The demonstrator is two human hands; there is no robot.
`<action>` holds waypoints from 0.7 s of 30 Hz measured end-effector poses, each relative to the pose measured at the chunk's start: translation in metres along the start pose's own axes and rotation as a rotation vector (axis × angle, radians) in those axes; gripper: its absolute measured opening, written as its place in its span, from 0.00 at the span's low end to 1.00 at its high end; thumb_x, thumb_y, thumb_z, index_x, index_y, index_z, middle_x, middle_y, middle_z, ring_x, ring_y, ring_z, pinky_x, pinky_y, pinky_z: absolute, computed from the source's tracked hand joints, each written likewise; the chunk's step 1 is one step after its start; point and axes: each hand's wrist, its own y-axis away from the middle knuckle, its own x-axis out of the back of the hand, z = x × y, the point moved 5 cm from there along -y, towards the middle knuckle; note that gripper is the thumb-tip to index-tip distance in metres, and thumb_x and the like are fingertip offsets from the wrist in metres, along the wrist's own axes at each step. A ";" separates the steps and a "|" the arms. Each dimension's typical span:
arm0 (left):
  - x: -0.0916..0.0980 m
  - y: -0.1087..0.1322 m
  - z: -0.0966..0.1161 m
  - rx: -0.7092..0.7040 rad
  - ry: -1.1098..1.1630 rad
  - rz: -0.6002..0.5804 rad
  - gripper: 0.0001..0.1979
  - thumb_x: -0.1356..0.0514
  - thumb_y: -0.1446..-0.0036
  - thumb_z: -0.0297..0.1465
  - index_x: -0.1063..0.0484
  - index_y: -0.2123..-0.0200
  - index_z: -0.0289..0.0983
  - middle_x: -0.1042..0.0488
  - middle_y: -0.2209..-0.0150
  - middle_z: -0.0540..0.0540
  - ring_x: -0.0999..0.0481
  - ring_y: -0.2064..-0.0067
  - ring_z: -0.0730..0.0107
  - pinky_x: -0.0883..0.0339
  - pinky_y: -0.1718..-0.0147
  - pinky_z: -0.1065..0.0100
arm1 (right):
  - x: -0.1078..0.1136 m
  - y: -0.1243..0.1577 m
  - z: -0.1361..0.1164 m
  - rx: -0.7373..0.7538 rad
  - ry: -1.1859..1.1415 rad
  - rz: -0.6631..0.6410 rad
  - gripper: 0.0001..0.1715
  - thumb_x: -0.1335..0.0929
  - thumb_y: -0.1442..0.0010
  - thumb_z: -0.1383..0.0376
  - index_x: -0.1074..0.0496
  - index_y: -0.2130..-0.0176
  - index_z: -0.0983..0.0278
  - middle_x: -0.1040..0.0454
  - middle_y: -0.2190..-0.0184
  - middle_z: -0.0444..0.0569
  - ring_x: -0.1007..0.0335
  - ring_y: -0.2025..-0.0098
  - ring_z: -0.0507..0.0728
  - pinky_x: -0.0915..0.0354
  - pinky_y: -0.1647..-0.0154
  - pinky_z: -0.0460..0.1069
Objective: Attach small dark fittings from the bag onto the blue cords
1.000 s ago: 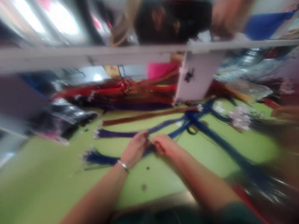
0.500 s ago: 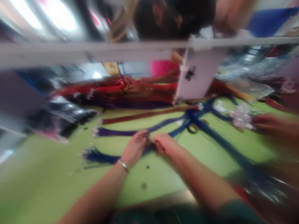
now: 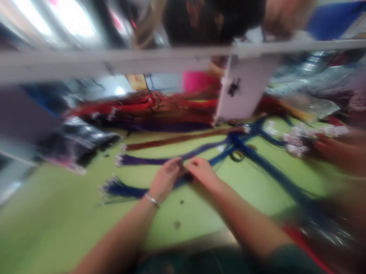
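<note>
My left hand (image 3: 167,175), with a bracelet at its wrist, is closed with its fingertips in a pinch. Facing it, my right hand (image 3: 201,169) pinches too, the fingertips of both almost meeting. Whatever is between them is too small and blurred to make out. Directly beneath the hands runs a bundle of blue wires (image 3: 126,191), its left end fanned out with small pale tips. Whether the fingers touch it I cannot tell. Just behind lies a purple wire bundle (image 3: 144,161) with white connectors at its end, and beyond that a brown wire bundle (image 3: 176,140).
A roll of tape (image 3: 237,156) lies right of my hands on the green tabletop (image 3: 56,220). At right, another person's hand (image 3: 331,146) is at a cluster of white connectors (image 3: 296,140). Red and brown wires (image 3: 148,104) lie under a shelf (image 3: 113,60), beside an upright panel (image 3: 246,91).
My right fingers have shifted slightly and curl less than before. My left hand has stayed nearly in place. The other person's hand has moved a little, with more white connectors showing beside it.
</note>
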 end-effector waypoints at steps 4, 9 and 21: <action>0.001 -0.001 0.001 0.039 0.105 0.006 0.18 0.34 0.54 0.28 0.28 0.57 0.36 0.27 0.68 0.49 0.27 0.68 0.76 0.32 0.63 0.71 | 0.003 0.001 -0.005 0.229 0.165 0.098 0.06 0.36 0.49 0.64 0.32 0.74 0.64 0.31 0.79 0.41 0.39 0.76 0.48 0.42 0.73 0.43; 0.004 -0.002 0.000 0.034 0.137 0.007 0.18 0.34 0.53 0.27 0.28 0.56 0.35 0.27 0.69 0.49 0.27 0.68 0.76 0.32 0.65 0.73 | -0.001 -0.001 -0.003 0.340 0.293 0.086 0.08 0.37 0.47 0.64 0.30 0.72 0.65 0.28 0.76 0.43 0.37 0.73 0.49 0.41 0.69 0.44; -0.003 0.005 0.006 0.069 0.036 0.095 0.20 0.33 0.56 0.29 0.29 0.57 0.32 0.26 0.72 0.47 0.27 0.73 0.76 0.33 0.70 0.73 | -0.003 0.009 -0.007 0.507 0.664 0.151 0.10 0.38 0.42 0.62 0.29 0.64 0.62 0.25 0.72 0.46 0.34 0.72 0.52 0.44 0.69 0.45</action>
